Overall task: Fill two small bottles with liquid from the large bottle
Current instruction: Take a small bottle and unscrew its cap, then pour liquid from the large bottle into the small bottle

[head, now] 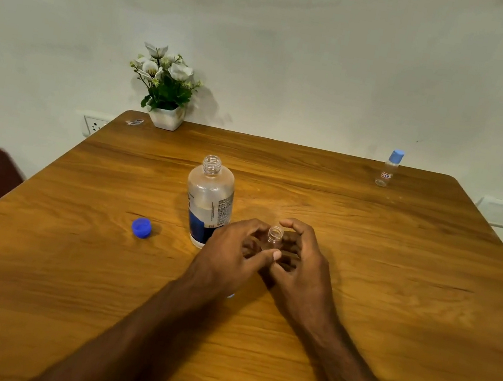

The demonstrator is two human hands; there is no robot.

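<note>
Forearms: two bare forearms are reaching in from the near edge, converging toward the middle of the brown wooden table (394,279).
Left hand: the left hand (233,253) is curling its fingers around the small clear plastic bottle (274,238) from the left, its thumb lying across the near side of the bottle.
Right hand: the right hand (301,264) is cupping the same small bottle from the right, fingers bent over and around it; both hands are grasping it.
Small bottle in hand: it is standing upright between the hands at the table's centre, its threaded neck showing uncapped; whether any liquid is inside cannot be told, as the hands are hiding its body.
Large bottle: the large clear plastic bottle with a blue and white label (208,203) is standing upright just left of and beyond the left hand, its mouth open, clear liquid reaching part way up.
Cap: a blue ribbed plastic cap (141,228) is lying on the table to the left of the large bottle, apart from it.
Second small bottle: a small clear bottle with a light blue cap (389,168) is standing at the far right of the table, closed, looking mostly empty.
Far left: a white pot of white flowers (167,91) is sitting by the wall.
</note>
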